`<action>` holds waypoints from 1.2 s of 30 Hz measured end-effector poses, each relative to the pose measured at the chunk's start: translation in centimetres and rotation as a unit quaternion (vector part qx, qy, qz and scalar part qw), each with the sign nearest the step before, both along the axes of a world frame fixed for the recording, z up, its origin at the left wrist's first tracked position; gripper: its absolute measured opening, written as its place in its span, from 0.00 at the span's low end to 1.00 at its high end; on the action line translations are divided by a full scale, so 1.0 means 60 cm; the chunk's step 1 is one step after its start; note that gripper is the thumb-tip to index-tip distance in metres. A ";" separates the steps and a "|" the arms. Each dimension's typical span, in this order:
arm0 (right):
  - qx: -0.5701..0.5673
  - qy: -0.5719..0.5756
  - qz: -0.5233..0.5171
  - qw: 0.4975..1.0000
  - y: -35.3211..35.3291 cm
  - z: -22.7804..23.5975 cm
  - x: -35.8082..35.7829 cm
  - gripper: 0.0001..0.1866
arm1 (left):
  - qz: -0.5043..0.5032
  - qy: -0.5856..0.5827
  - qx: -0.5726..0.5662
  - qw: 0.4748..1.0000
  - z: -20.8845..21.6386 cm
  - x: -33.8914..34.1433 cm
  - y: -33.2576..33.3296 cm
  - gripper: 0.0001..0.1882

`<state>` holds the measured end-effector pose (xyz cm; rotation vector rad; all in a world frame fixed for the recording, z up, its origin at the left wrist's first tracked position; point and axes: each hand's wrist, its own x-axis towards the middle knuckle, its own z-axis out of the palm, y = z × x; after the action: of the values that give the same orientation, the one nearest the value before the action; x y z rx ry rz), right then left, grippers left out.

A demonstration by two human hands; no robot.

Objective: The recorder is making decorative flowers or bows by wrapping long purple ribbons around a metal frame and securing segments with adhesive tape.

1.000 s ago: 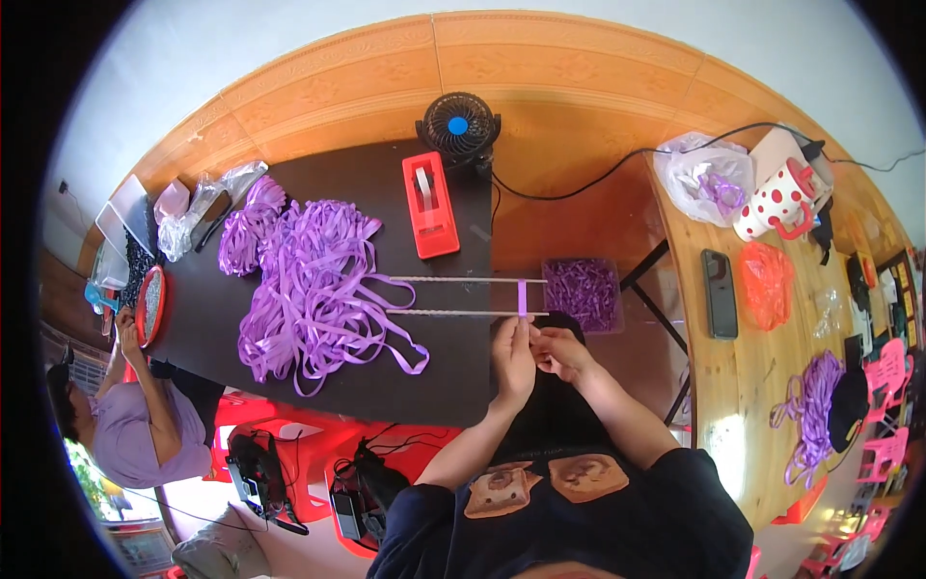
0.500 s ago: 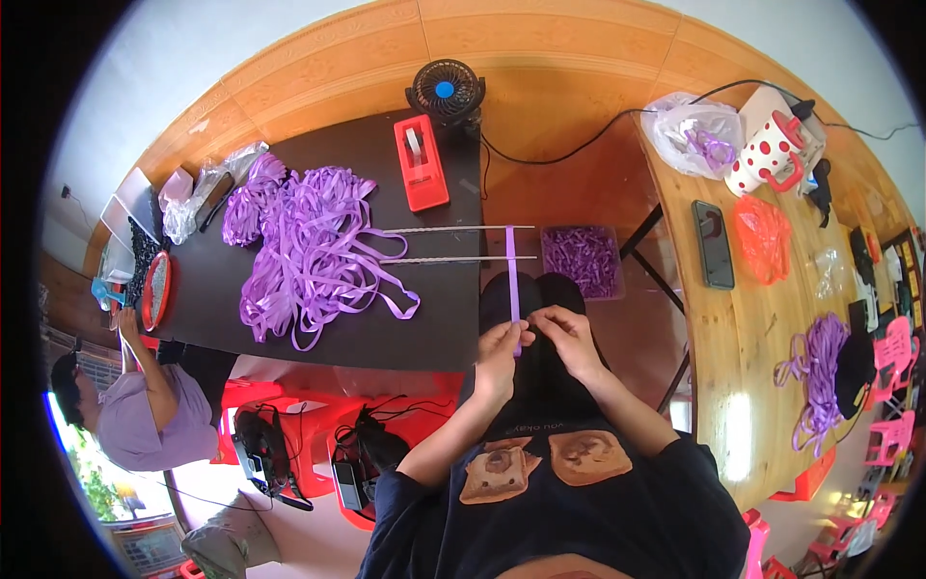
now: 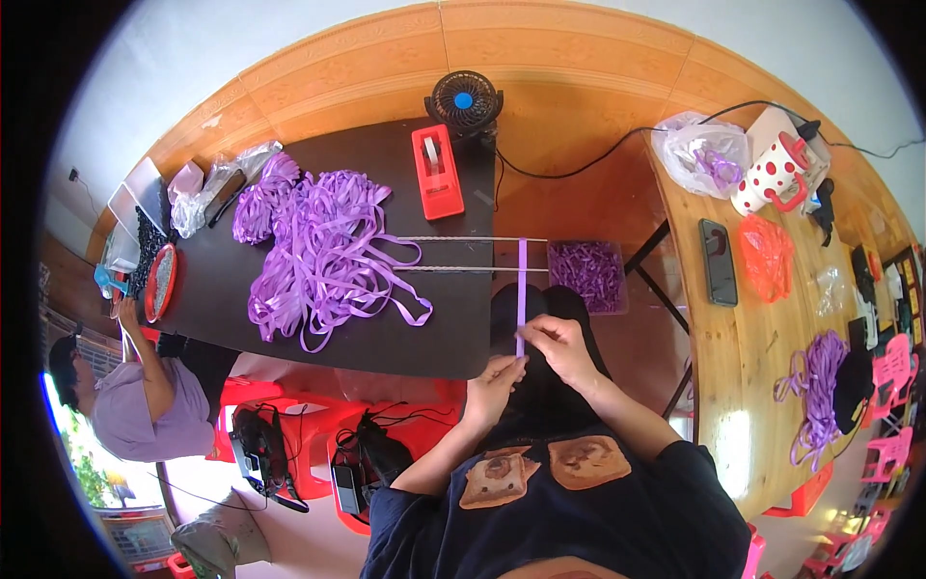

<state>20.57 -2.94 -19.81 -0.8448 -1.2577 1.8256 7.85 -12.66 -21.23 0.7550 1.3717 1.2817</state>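
A narrow purple ribbon (image 3: 522,289) hangs looped over two thin twisted metal rods (image 3: 463,270) that jut past the dark table's right edge. It runs straight down toward me between my hands. My left hand (image 3: 492,388) is closed on the ribbon's lower end, with thumb and fingers pinched. Just above it, my right hand (image 3: 561,347) pinches the strip from the right side. Left of the rods lies a big tangled heap of purple ribbon (image 3: 323,256), and some strands reach the rods.
A clear bin (image 3: 625,289) of short purple ribbon pieces stands beyond my knees. The dark table (image 3: 415,338) carries a red tape dispenser (image 3: 438,179) and a small fan (image 3: 464,101). A wooden table (image 3: 719,386) at right holds a phone (image 3: 718,262). Someone (image 3: 145,405) sits at far left.
My right hand has come in to the ribbon and pinches it now. The left has slid lower to the ribbon's end. The whole view has shifted slightly.
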 end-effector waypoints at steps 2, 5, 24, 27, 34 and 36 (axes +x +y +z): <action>0.436 -0.208 -0.169 0.859 0.008 0.015 0.001 0.05 | 0.001 -0.010 -0.004 1.000 0.005 -0.004 -0.002 0.08; 0.623 -0.281 -0.227 0.694 0.031 0.049 0.000 0.17 | -0.007 -0.047 -0.011 0.999 0.007 -0.003 -0.005 0.09; 0.787 -0.267 -0.136 0.540 0.030 0.085 -0.002 0.13 | -0.031 -0.194 0.046 0.979 0.000 0.003 -0.006 0.09; 0.759 -0.234 -0.134 0.593 0.045 0.132 -0.012 0.16 | -0.019 -0.190 0.044 0.981 -0.011 0.007 0.000 0.12; 0.577 -0.169 -0.096 0.793 0.206 0.176 -0.037 0.04 | 0.024 -0.171 0.028 0.985 -0.020 0.034 0.087 0.17; 0.419 -0.132 -0.061 0.897 0.241 0.164 -0.049 0.04 | 0.049 -0.165 0.043 0.984 -0.023 0.039 0.123 0.16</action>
<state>17.62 11.53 -9.96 -0.6486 -1.8968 0.9073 10.20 -5.29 -22.60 0.5085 1.1007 1.4772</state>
